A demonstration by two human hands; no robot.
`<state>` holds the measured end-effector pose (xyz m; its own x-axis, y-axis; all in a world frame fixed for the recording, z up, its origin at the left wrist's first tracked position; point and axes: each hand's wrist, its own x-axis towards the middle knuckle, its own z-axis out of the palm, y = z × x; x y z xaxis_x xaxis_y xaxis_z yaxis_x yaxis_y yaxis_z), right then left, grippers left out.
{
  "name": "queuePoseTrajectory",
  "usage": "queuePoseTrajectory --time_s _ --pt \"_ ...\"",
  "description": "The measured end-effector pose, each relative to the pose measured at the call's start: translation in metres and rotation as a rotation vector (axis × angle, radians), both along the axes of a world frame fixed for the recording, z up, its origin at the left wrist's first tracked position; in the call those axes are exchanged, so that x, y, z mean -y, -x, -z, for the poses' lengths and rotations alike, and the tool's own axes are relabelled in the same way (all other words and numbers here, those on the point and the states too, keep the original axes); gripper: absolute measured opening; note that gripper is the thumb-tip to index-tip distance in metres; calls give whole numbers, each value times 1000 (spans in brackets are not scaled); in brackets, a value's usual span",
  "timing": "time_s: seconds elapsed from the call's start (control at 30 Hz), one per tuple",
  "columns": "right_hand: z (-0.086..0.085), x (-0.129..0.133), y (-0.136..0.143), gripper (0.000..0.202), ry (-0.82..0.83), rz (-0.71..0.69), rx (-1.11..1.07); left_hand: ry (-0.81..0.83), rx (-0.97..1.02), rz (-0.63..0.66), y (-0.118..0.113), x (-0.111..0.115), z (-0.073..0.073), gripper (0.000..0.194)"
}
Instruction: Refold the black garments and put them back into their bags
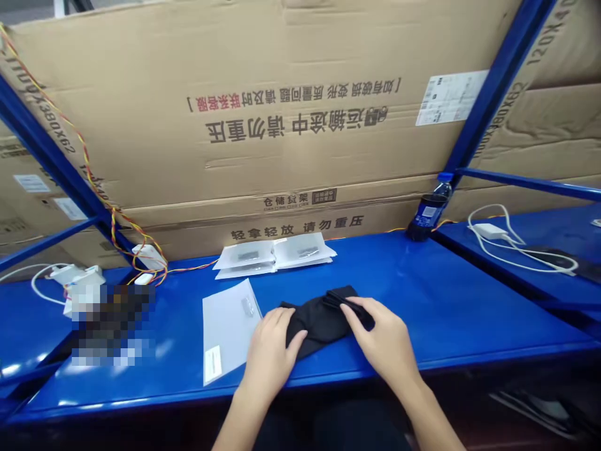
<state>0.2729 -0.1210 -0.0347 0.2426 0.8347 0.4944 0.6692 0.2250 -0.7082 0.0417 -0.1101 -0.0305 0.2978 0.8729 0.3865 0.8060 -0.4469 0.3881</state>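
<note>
A piece of black folded cloth (312, 322) lies on the blue shelf top near its front edge. My right hand (380, 335) pinches a raised fold at the cloth's right end between thumb and fingers. At the left end, my left hand (272, 347) grips the cloth, thumb on top and fingertips partly hidden by the hand. Just left of that hand is a flat frosted plastic bag (228, 332) with a small white label, its right edge partly covered by the hand. Behind the cloth, more such bags (277, 254) lie in two overlapping stacks.
A bottle of dark drink with a blue cap (426, 210) stands at the back right. Large cardboard sheets (291, 163) form the back wall between blue posts. White adapters (149, 257) and twisted wires sit at the back left. A white charger cable (491, 232) lies on the right-hand shelf.
</note>
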Motion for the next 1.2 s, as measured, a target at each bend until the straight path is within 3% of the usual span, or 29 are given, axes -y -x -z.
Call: queuePoseTrajectory --time_s 0.1,0.17,0.27,0.37,0.6,0.7,0.8,0.9,0.97,1.03,1.1,1.2 --pt "-2 -12 -24 46 24 222 -123 19 -10 -20 20 -4 -1 36" --pt "4 -19 -43 51 87 318 -76 50 4 -32 34 -8 -3 37" --pt "16 -29 -63 50 135 251 -5 116 60 -30 47 -13 -9 38" --pt "19 -40 -69 50 157 158 -86 153 131 -16 50 -22 -17 33" --pt "-1 -65 -70 40 139 -5 -176 73 197 14 38 -36 -32 21" --pt "-4 -51 -83 37 95 -112 -344 -21 323 90 38 -14 -43 21" --pt "2 -19 -106 31 130 -293 -447 33 316 270 39 25 -51 25" --pt "14 14 -133 27 234 -388 -293 169 159 415 39 60 -54 19" --pt "19 27 -143 27 263 -439 -147 233 138 441 37 69 -55 17" --pt "18 28 -144 29 207 -443 -76 216 204 381 33 62 -56 10" --pt "11 16 -136 28 117 -357 -41 103 241 289 25 40 -55 12" --pt "-4 -15 -117 28 96 -309 111 -56 61 263 10 -4 -51 11"
